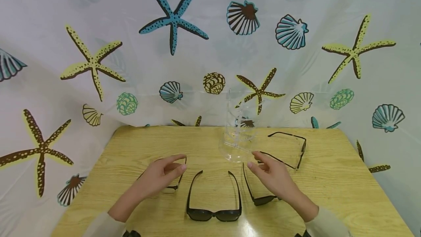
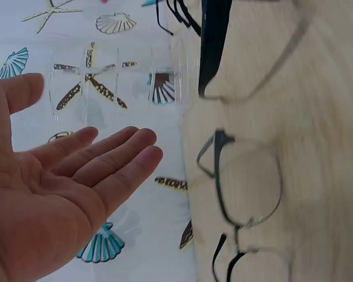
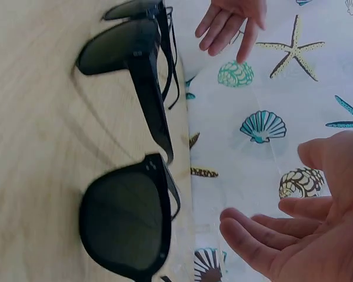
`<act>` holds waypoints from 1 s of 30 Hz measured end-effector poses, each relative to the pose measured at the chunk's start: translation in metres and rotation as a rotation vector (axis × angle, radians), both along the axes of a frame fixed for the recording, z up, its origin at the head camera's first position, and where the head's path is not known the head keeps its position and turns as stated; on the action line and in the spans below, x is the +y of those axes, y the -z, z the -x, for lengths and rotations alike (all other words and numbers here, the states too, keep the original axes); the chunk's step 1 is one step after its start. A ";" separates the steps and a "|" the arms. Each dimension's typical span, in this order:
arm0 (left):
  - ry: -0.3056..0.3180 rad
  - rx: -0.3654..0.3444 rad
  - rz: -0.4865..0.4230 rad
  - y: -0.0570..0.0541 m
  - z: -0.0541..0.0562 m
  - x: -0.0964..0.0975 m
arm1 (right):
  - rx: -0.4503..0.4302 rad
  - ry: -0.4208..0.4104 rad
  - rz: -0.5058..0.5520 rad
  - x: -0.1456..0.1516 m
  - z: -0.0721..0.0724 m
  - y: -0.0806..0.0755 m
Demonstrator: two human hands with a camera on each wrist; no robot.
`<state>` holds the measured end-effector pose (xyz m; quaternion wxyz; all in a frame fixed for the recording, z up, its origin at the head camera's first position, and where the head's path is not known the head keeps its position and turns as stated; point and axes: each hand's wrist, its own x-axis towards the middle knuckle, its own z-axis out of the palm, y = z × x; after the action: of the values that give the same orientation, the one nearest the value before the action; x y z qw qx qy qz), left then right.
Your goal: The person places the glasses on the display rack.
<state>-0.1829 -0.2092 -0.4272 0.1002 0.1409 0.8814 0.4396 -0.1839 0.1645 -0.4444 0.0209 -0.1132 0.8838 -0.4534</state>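
My left hand (image 1: 162, 175) hovers with loose fingers over a pair of clear-lensed eyeglasses (image 2: 216, 176), hiding part of them in the head view. My right hand (image 1: 276, 178), also relaxed and holding nothing, is above a pair of dark sunglasses (image 1: 264, 200) at the right. Between the hands lie black sunglasses (image 1: 213, 215), temples unfolded and pointing away from me. Behind the right hand, thin-framed eyeglasses (image 1: 303, 149) rest with temples spread. A transparent tiered stand (image 1: 238, 138) rises near the back of the table; no glasses are on it.
The wooden table (image 1: 184, 140) carries all the glasses. A white cloth (image 1: 204, 61) printed with starfish and shells hangs behind it and along both sides.
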 end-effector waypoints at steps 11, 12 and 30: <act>-0.058 -0.128 -0.061 0.021 -0.026 0.008 | -0.213 -0.149 0.156 -0.007 -0.027 0.011; -0.058 -0.129 -0.058 0.023 -0.028 0.008 | -0.226 -0.155 0.158 -0.007 -0.029 0.012; 0.010 -0.172 -0.106 0.046 -0.044 0.012 | -0.236 -0.247 0.126 -0.016 -0.049 0.039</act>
<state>-0.1386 -0.1967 -0.4736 0.1700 0.1124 0.8443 0.4956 -0.1347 0.1487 -0.4831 0.1729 -0.1679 0.8244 -0.5121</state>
